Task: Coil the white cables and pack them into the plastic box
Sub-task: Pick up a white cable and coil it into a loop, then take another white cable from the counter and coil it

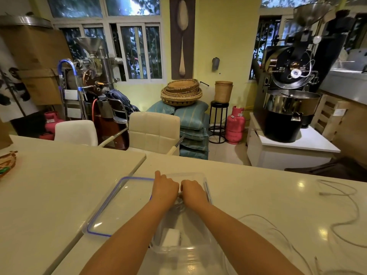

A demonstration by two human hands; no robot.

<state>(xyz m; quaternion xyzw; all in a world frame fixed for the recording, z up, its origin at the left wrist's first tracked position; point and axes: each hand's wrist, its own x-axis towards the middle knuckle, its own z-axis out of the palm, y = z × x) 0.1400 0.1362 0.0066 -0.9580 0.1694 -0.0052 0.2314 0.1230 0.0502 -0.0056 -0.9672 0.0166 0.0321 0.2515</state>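
Note:
A clear plastic box (190,253) stands on the white table in front of me. Both my hands reach into its far half: my left hand (165,188) and my right hand (193,190) sit side by side with fingers curled down over a coiled white cable (180,202), mostly hidden beneath them. A white charger block (171,237) lies in the near part of the box. Two loose white cables lie on the table to the right, one near (278,233) and one farther (349,207).
The box's clear lid with a blue rim (107,207) lies flat just left of the box. A woven tray (7,163) sits at the table's left edge. Two white chairs (155,132) stand behind the table.

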